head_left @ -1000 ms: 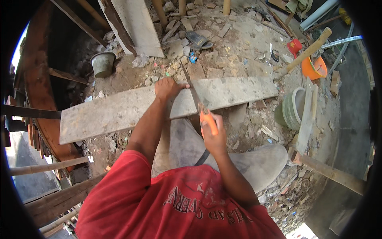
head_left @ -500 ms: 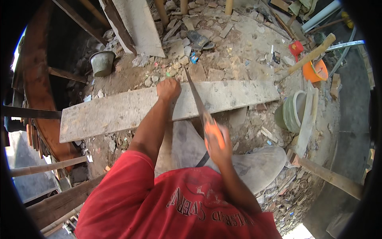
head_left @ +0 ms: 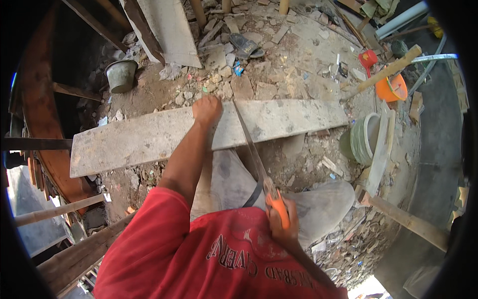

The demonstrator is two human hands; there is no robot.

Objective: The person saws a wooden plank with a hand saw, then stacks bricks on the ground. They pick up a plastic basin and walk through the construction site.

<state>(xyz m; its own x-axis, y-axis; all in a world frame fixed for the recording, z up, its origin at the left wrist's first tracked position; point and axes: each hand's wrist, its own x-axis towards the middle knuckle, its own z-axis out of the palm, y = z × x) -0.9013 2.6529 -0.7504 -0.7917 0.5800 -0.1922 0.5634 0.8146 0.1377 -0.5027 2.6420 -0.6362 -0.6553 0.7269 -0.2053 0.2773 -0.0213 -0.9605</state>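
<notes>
A long, speckled pale board (head_left: 124, 142) lies crosswise in front of me over my grey-trousered legs (head_left: 318, 204). My left hand (head_left: 206, 109) grips the board's far edge near its middle, fingers curled. My right hand (head_left: 283, 219) is shut on the orange handle of a handsaw (head_left: 254, 149), close to my red shirt. The saw's blade slants up across the board just right of my left hand, its tip near the far edge. Part of the board is hidden under my left forearm.
Broken rubble (head_left: 264, 89) covers the ground, with a sandal (head_left: 246, 46). Around it are a grey bucket (head_left: 119, 77), an orange bucket (head_left: 391, 87), a red scoop (head_left: 367, 61), a green bucket (head_left: 356, 142), bamboo poles (head_left: 378, 74) and a leaning panel (head_left: 172, 32).
My right hand and the saw have moved down toward my body, drawing the blade back across the board. My left hand stays on the board, its thumb now less visible.
</notes>
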